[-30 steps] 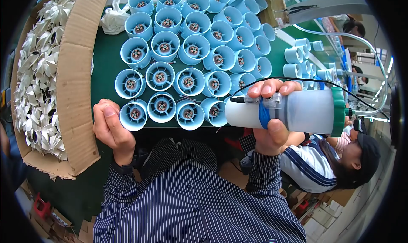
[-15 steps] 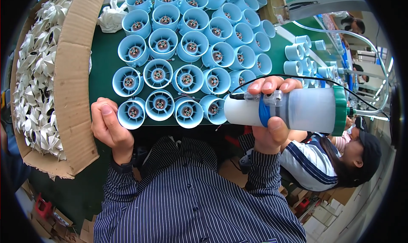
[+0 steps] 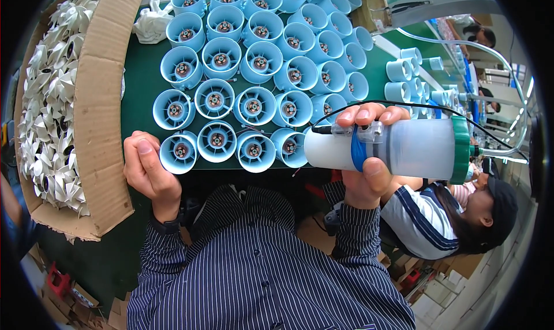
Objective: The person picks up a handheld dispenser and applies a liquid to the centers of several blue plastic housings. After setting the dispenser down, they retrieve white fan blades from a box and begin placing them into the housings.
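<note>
My right hand [image 3: 369, 177] is wrapped round a translucent white dispensing cartridge [image 3: 424, 150], held sideways above the table's near edge. It has a green cap, a blue band and a clear air hose, and a black cable runs along it. My left hand [image 3: 151, 171] is closed, fingers curled in, beside the nearest left light-blue fan housing [image 3: 179, 152]. Whatever its fingertips may pinch is hidden. Several such housings stand in rows on the green table, open side up, each with copper motor windings [image 3: 217, 140] at its centre.
A cardboard box [image 3: 104, 116] full of white fan impellers [image 3: 55, 110] stands at the left. A crumpled white bag [image 3: 153, 21] lies behind it. More blue housings [image 3: 398, 70] stand at the far right. A co-worker in a black cap [image 3: 502, 214] sits at my right.
Both hands and the cartridge stay almost still. At the far left edge, a person's arm has come into view beside the box.
</note>
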Tool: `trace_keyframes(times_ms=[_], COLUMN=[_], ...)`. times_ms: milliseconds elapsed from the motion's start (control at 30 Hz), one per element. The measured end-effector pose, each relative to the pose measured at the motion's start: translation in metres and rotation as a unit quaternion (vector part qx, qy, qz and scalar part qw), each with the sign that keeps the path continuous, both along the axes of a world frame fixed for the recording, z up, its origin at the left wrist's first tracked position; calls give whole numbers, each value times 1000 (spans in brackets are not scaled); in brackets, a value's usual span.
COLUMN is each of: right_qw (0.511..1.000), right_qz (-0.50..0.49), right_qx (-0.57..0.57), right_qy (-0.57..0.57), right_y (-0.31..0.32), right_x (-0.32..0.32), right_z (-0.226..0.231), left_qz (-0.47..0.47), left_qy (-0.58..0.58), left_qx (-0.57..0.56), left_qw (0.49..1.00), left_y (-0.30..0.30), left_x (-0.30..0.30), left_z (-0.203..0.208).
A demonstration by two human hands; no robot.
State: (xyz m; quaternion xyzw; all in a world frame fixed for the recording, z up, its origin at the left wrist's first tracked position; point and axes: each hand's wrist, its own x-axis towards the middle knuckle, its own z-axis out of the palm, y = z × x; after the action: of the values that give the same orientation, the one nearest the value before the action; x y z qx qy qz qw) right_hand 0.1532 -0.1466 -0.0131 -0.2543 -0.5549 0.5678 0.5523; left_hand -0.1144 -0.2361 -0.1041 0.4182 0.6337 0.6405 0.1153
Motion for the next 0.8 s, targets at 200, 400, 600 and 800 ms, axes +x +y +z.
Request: trace_keyframes(times_ms=[200, 400, 600, 800], right_qw=[998, 991, 990, 992], right_qz=[15, 87, 92, 88], right_qx=[20, 40, 21, 14], right_qy=[56, 90, 104, 92], right_y=[-3, -5, -8, -4], right_x=[4, -13, -44, -50], right_z=[7, 14, 1, -9], left_qz=[0, 2, -5, -18], left_qy=[1, 13, 18, 31], left_qx=[2, 5, 12, 18], left_qw=[1000, 1000, 1000, 999], left_y=[-1, 0, 0, -2], left_x=[-1, -2, -2, -7], left_z=[0, 0, -1, -5])
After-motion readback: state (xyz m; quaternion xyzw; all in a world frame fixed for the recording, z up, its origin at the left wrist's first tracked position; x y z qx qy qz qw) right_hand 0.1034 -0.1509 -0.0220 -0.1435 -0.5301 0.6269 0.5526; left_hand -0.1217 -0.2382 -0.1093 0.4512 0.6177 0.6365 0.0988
